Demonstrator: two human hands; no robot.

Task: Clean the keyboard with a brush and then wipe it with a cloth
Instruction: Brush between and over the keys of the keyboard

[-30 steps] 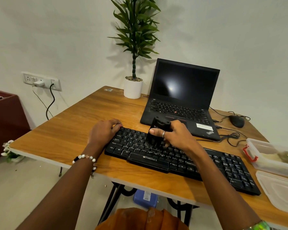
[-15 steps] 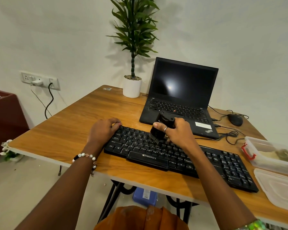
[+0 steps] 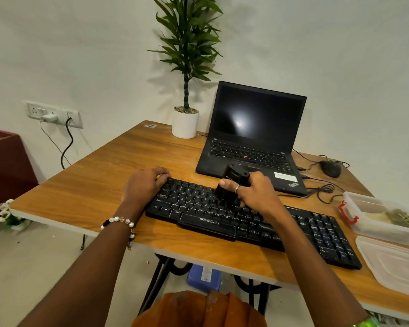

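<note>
Brushing stage, I'd say. The right hand point(image 3: 253, 194) is wrapped around the black brush point(image 3: 230, 187), bristles on the middle keys of the keyboard point(image 3: 316, 232). Left hand point(image 3: 144, 185) lies flat, steadying its far-left corner on the surface point(image 3: 92, 192). No cloth visible, so wiping's not started.

Both bare forearms reach forward from below, nearly parallel. The left hand point(image 3: 145, 185) lies palm down, fingers curled over the far left corner of the keyboard point(image 3: 246, 223), a beaded bracelet at its wrist. The right hand point(image 3: 255, 194) is closed around a black brush point(image 3: 232, 185), thumb across its front, a ring on one finger, wrist bent down so the bristles meet the keys.
</note>
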